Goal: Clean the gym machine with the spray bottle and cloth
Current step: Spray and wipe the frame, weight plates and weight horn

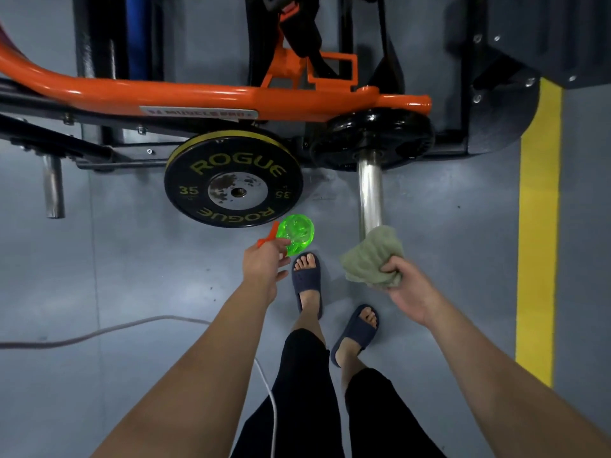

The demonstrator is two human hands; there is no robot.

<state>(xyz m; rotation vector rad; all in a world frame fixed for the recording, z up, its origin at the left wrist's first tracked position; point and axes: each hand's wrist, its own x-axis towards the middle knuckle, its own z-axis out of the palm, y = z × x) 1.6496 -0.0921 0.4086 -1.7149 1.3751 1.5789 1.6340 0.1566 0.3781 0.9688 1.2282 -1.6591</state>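
My left hand (263, 262) grips a bright green spray bottle (296, 233) with an orange trigger, held just below the weight plate. My right hand (408, 287) holds a crumpled olive-green cloth (372, 256), whose top edge overlaps the tip of the machine's chrome sleeve (370, 193). The gym machine has an orange arm (198, 97) running across the view, with a small black plate (373, 135) loaded at the sleeve's base.
A black Rogue 35 plate (233, 180) hangs on the frame left of the sleeve. A second short chrome peg (53, 186) sticks out at far left. A white cable (99, 332) lies across the grey floor. A yellow floor line (539, 226) runs along the right. My feet in dark slides (307, 282) stand below.
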